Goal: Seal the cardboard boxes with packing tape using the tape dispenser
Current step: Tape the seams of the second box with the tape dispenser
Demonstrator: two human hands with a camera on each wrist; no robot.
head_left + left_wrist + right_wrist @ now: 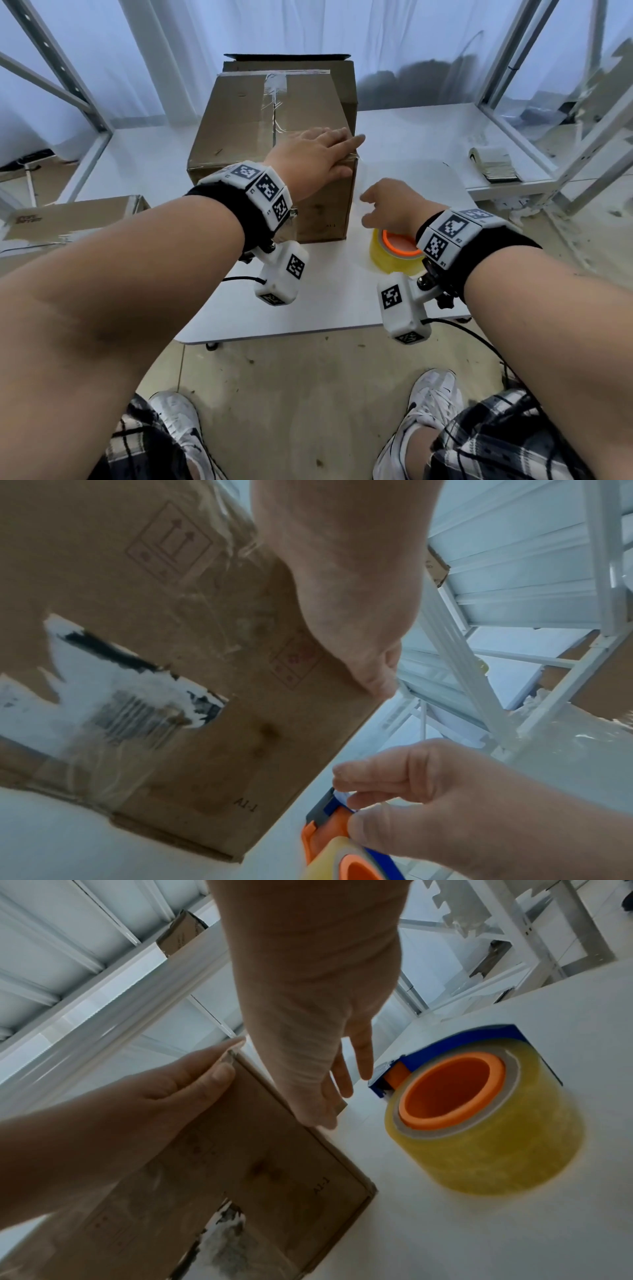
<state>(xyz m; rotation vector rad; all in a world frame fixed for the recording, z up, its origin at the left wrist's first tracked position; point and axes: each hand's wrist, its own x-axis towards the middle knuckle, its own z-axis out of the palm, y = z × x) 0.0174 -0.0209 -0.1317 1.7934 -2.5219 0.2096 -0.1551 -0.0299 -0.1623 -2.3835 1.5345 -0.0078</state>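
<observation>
**Left palm flat on the box, right fingers working clear tape beside the dispenser**

Both hands were at the near right corner of the cardboard box (274,137). The left hand (317,150) lay flat on the box top, fingers straight and reaching to the right edge, fingertips at the corner. The right hand (387,205) hovered just beside the box's right face, above the tape dispenser (397,251), with its fingers bent; from the left wrist view the thumb and fingers appeared to pinch a strip of clear tape (352,800), though the film was too faint to trace fully.

That dispenser stood on the white table (308,308), close to the box's near right corner but not touching it: a blue frame with an orange hub (452,1088) carrying a thick yellowish tape roll (486,1150).

On the box top, wrinkled clear tape ran along the centre seam. Its near face carried a torn white label (130,696) and a printed handling mark. A second, open cardboard box (291,66) stood directly behind the first. Flattened cardboard (68,216) lay to the left, and a small stack of papers (493,164) sat on the table's far right.
</observation>
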